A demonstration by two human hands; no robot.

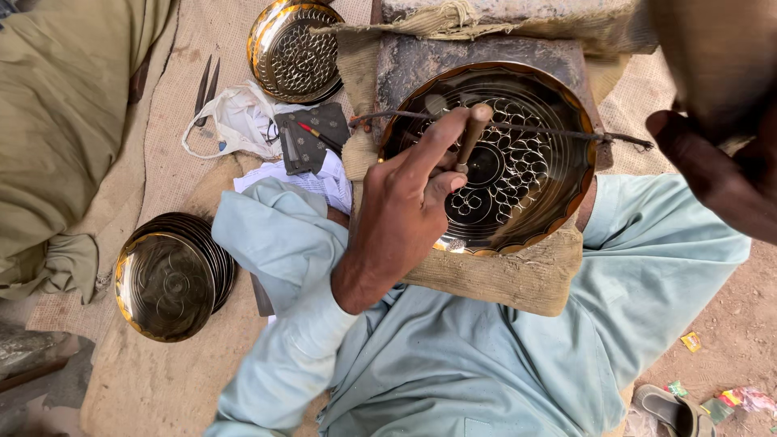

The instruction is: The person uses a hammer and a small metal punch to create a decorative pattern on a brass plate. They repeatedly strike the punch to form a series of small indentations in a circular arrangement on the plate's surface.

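Brass plate (518, 174) directly under left hand (401, 214), which grips punch (472, 137); right hand (720, 162) grip unclear.

Engraved plate (518, 162) on the block (477, 57) — plate stack (170, 279) far left, scissors (204, 89) behind

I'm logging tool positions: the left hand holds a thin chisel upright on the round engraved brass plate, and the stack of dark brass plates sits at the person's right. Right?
Not quite. The head view shows the stack of dark brass plates at the person's left. The left hand does hold the thin chisel on the round engraved brass plate.
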